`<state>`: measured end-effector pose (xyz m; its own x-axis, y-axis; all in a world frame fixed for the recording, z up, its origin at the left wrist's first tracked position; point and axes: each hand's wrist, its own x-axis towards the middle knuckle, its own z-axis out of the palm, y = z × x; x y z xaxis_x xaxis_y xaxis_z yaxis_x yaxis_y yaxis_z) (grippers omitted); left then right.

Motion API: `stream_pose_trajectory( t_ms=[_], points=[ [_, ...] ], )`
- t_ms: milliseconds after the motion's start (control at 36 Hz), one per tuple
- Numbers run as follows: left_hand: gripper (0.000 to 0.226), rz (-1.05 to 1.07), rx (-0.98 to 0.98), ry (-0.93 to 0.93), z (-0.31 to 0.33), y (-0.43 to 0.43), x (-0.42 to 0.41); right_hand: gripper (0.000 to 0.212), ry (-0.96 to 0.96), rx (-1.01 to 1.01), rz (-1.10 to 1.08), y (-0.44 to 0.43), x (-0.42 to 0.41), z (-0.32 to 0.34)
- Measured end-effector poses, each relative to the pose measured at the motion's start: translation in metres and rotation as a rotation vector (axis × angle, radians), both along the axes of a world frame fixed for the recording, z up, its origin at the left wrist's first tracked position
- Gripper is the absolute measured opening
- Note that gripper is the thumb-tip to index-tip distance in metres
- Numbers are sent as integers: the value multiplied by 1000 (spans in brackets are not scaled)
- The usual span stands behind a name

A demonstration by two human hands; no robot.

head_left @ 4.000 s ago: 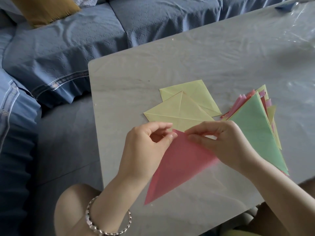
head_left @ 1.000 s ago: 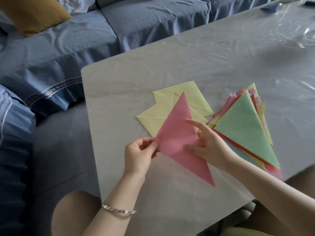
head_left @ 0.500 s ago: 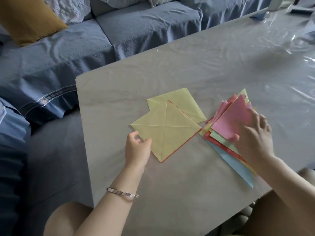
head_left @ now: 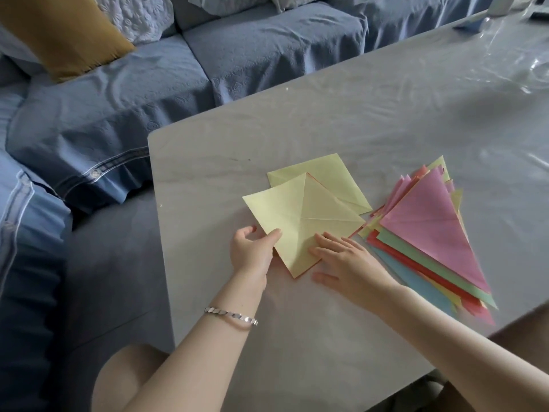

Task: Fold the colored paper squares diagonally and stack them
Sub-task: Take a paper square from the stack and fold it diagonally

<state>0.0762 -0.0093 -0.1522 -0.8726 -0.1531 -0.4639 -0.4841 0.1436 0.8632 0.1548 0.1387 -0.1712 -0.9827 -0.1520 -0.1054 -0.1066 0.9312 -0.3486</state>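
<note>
A creased yellow paper square point(head_left: 297, 215) lies on the grey table point(head_left: 297, 322), with a thin red edge showing under it. Behind it lies a second yellow square point(head_left: 332, 173). My left hand point(head_left: 252, 251) pinches the near-left edge of the front yellow square, thumb on top. The flat fingers of my right hand point(head_left: 344, 263) press on its near-right corner. To the right sits a fanned stack of folded triangles point(head_left: 416, 257) with a pink triangle point(head_left: 427, 215) on top.
A blue sofa point(head_left: 237, 55) runs behind and to the left of the table, with a mustard cushion point(head_left: 59, 31) and a white pillow point(head_left: 133, 16). Shiny plastic film covers the table's far right point(head_left: 520, 63). My knees show below the table edge.
The pink folded triangle went from both hands onto the stack at the right. My right hand came back from the stack to the yellow square, and my left hand took hold of its edge.
</note>
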Motion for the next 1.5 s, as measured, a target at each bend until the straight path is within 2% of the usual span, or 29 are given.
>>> stream_pose_trajectory(
  t_ms=[83, 167, 389, 444, 472, 611, 667, 806, 889, 944, 1028, 1167, 1278, 1389, 1444, 1500],
  points=[
    [52, -32, -132, 77, 1, 3, -3, 55, 2, -6, 2, 1, -1, -1],
    [49, -48, -182, 114, 6, 2, -3, 56, 58, -30, 6, 1, 1, -3],
    [40, -48, -163, 120, 14, -16, 7, 54, 336, -61, -30, -14, 6, -16],
    [25, -54, -171, 118, 14, -23, 11, 53, 377, -78, -6, -20, 5, -14],
    [15, -58, -181, 120, 13, -28, 13, 54, 378, -89, 18, -21, 5, -14],
    [22, -49, -168, 107, 12, -53, 24, 81, 233, -147, 157, -28, 8, -12],
    [20, -19, -109, 86, 15, -60, 28, 83, 209, -164, 171, -31, 9, -14],
    [21, -16, 96, -14, 27, -63, 36, 62, 307, -174, 174, -43, 11, -18],
    [18, -119, 111, -61, 31, -63, 40, 42, 423, -247, 179, -46, 13, -17],
    [12, -184, 54, -81, 30, -64, 39, 41, 452, -293, 176, -42, 15, -16],
    [4, -158, 5, -64, 25, -71, 30, 31, 424, -291, 202, -30, 19, -17],
    [32, -118, -139, 51, 20, -72, 4, 36, 277, -285, 295, -12, 29, -13],
    [36, -300, -285, 31, 16, -65, -10, 43, 184, -308, 306, -8, 34, -10],
    [16, -442, -557, 119, 12, -59, -10, 31, 107, -327, 294, -7, 35, -5],
    [11, -436, -683, 179, 12, -57, -4, 32, 102, -373, 271, -7, 34, -1],
    [8, -412, -724, 232, 12, -57, 2, 34, 124, -456, 229, -9, 32, 3]
  ],
)
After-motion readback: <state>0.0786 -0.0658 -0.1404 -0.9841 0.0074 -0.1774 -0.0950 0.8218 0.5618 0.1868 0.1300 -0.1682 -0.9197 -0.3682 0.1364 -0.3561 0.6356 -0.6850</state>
